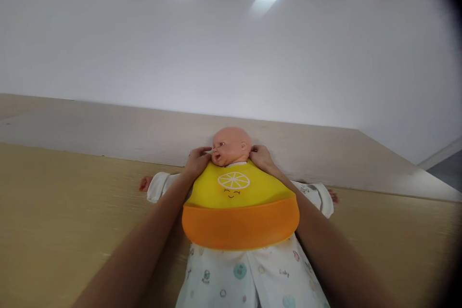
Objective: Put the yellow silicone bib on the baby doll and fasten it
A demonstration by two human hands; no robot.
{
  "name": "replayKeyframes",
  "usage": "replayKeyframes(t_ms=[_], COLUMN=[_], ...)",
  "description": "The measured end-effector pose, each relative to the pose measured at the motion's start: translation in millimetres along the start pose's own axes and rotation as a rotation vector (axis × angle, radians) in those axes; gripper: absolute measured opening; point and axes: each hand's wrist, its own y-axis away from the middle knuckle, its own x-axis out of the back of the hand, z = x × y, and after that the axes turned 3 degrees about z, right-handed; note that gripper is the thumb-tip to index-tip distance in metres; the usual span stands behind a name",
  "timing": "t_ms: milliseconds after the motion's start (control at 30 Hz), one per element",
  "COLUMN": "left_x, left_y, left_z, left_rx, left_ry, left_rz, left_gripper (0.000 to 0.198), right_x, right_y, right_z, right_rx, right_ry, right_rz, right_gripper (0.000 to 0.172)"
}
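A bald baby doll [233, 140] lies on its back with its head turned to the left. Over its chest is a yellow silicone bib [202, 190] with a lemon-slice face and an orange catch pocket [241, 224]. My left hand [198, 160] is closed at the bib's upper left corner, close to the doll's cheek. On the other side of the neck, my right hand [262, 158] is closed on the bib's upper right corner, below the ear. The fingertips of both hands are partly hidden, and the neck straps do not show.
The doll's printed white clothes [249, 274] spread below the bib, with its sleeves stretched out to both sides. It lies on a tan surface [72, 211]. Behind its head runs a pale board [126, 127], then a white wall [216, 53]. Ceiling lights shine above.
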Motion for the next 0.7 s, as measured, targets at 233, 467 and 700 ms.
replayKeyframes(t_ms=[233,467,700], left_x=[1.6,2.9,8.0], left_y=[-1.1,-3.1,9.6], left_z=[-1.5,-1.1,12.7], left_rx=[-0.045,-0.028,0.124], left_ry=[0.013,0.084,0.278], left_rz=[-0.032,0.0,0.035], left_gripper=[0.044,0.033,0.026], right_x=[-2.8,-4.8,10.6], right_y=[0.1,-1.1,22.3], right_z=[1.7,3.0,-12.3], right_rx=[0.005,0.028,0.029], right_ry=[-0.027,-0.077,-0.307], right_rz=[-0.032,-0.048,-0.188], right_gripper=[0.019,0.018,0.027])
